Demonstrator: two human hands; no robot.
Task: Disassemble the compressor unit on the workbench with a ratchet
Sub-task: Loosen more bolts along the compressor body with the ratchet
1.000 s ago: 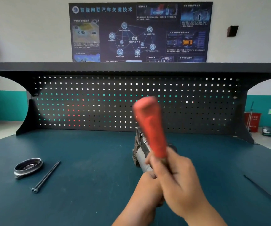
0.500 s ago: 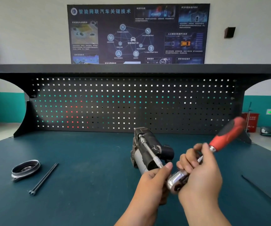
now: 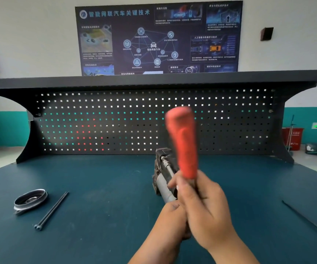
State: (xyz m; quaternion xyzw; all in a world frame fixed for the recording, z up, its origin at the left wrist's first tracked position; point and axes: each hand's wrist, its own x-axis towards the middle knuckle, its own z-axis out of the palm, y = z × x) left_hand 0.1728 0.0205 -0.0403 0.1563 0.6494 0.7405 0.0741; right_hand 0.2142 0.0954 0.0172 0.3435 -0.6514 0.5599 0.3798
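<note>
Head view: right hand (image 3: pixel 201 210) grips the red ratchet (image 3: pixel 184 143) near the compressor (image 3: pixel 162 184); left hand (image 3: pixel 170 223), grip unclear

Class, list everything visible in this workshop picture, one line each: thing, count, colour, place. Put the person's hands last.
compressor unit: 1, grey and black, bench centre
ratchet: 1, red handle, upright over compressor unit, blurred
long bolts: seemingly 2, dark, bench left
round cover: 1, dark with silvery rim, left of long bolts
thin rod: 1, dark, bench right
workbench: 1, teal top
pegboard: 1, black, behind bench
poster: 1, dark blue, wall
bin: 1, red, floor far right
left hand: 1, at compressor's near end, grip hidden
right hand: 1, grips ratchet
</note>
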